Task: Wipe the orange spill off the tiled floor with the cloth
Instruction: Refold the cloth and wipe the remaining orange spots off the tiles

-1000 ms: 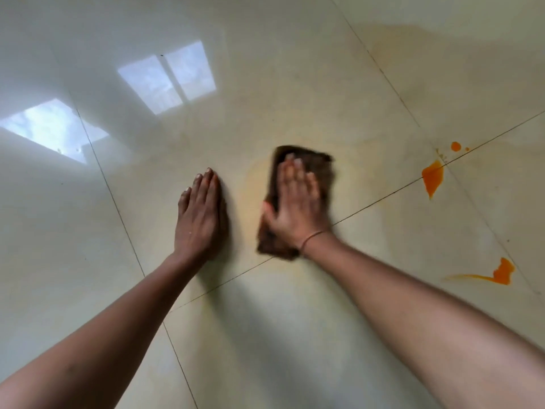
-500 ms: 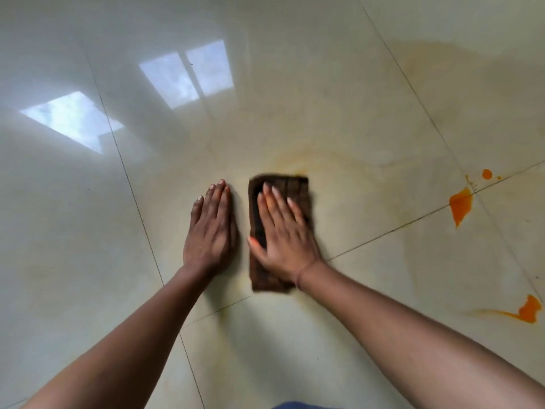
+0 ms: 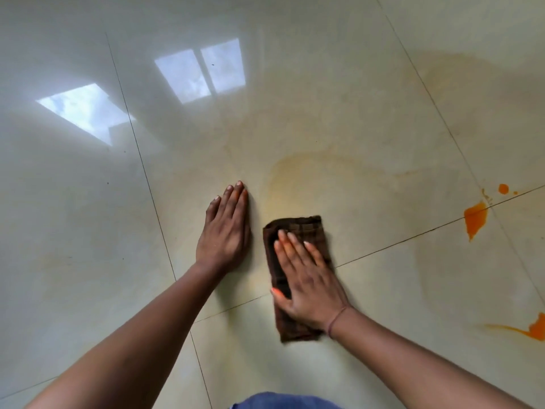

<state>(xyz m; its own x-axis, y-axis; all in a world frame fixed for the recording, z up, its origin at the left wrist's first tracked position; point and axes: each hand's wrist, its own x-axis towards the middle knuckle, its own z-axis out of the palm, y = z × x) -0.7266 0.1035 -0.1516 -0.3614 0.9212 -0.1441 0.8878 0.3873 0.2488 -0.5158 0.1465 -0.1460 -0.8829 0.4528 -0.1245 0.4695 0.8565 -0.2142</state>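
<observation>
The right hand (image 3: pixel 309 287) lies flat, fingers spread, on the brown cloth (image 3: pixel 295 231) on the floor (image 3: pixel 88 231). The left hand (image 3: pixel 224 231) rests flat and empty just left of the cloth. Orange spill (image 3: pixel 475 218) lies well right of the cloth.

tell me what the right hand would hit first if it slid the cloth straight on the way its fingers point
Nothing solid, it seems. The right hand, flat on the cloth, points up and slightly left, so it would first cross the faint yellowish smear on bare tile. The bright orange patches lie off to its right.
</observation>
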